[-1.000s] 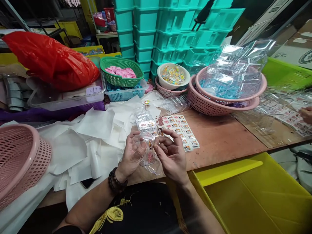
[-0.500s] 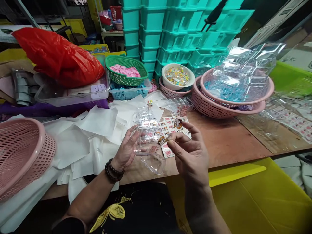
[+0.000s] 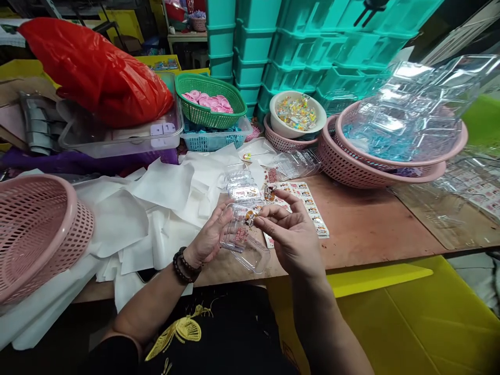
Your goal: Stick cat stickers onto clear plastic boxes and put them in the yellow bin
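My left hand is closed around the edge of a clear plastic box, which is tilted above the table. Red printed lettering shows on the box or through it; I cannot tell which. Thumb and finger of my right hand pinch a small brown-and-white cartoon sticker right at the box. A second cartoon sticker clings to the tip of my right index finger. Beneath and behind the right hand lies a sticker sheet. An open clear lid part hangs below the box.
More clear boxes lie behind my hands. White backing papers cover the left of the table, beside a pink basket. At the right stands a pink basket piled with clear packaging. Teal crates are stacked at the back.
My right hand has moved left, bringing the pinched sticker to the box. The box has tilted, and more of the sticker sheet shows. The view has shifted slightly.
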Demonstrator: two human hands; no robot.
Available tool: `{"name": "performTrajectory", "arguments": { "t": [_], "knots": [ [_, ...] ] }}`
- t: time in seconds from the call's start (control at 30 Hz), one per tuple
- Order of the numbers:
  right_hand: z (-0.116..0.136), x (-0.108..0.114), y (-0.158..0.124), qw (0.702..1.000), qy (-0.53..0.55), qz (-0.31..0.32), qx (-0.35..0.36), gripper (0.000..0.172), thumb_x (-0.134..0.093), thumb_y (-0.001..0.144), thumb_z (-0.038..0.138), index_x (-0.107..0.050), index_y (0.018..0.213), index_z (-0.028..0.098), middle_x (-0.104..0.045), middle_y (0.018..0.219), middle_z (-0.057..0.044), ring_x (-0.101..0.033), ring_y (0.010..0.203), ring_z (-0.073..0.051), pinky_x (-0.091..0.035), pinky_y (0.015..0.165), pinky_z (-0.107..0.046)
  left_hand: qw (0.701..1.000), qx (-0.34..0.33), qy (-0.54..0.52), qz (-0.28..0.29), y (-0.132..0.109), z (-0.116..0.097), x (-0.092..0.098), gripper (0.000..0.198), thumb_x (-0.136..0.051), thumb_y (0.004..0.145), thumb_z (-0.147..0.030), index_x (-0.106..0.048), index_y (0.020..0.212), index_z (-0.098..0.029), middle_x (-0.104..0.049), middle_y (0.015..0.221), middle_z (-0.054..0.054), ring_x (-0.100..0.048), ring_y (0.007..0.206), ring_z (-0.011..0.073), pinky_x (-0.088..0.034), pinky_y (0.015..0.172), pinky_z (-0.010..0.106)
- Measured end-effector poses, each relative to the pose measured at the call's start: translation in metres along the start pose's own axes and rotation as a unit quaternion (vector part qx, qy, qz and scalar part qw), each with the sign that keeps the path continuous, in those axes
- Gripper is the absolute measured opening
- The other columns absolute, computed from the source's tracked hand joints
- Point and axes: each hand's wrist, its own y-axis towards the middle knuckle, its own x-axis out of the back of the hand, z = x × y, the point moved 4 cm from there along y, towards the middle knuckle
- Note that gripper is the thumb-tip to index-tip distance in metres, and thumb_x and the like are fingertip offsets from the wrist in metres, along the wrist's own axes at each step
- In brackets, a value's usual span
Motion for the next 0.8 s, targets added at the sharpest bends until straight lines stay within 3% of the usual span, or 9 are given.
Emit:
{"name": "performTrajectory", "arguments": {
  "t": [0.33, 0.8],
  "knots": [
    [-0.008, -0.002, 0.002, 0.999, 0.025, 0.020, -0.043, 0.064, -0.089, 0.060, 0.020, -0.049, 0.109, 0.026, -0.065, 0.071, 0.009, -0.063, 0.065, -0.011, -0.059, 0.062, -0.026, 1.000, 0.017, -0.003, 0.010, 0.001, 0.001, 0.003, 0.057, -0.066, 0.089, -0.045, -0.043, 0.137, -0.025, -0.065, 0.113, 0.008, -0.069, 0.073, 0.0159, -0.060, 0.055, 0.026],
    [-0.014, 0.000, 0.004, 0.999, 0.007, 0.018, -0.044, 0.063, -0.088, 0.062, 0.023, -0.048, 0.110, 0.026, -0.064, 0.074, 0.008, -0.064, 0.069, -0.012, -0.058, 0.060, -0.026, 0.999, 0.021, -0.021, 0.018, 0.001, 0.000, 0.000, 0.057, -0.066, 0.089, -0.044, -0.043, 0.137, -0.025, -0.065, 0.114, 0.008, -0.070, 0.073, 0.0163, -0.060, 0.054, 0.027]
  ]
}}
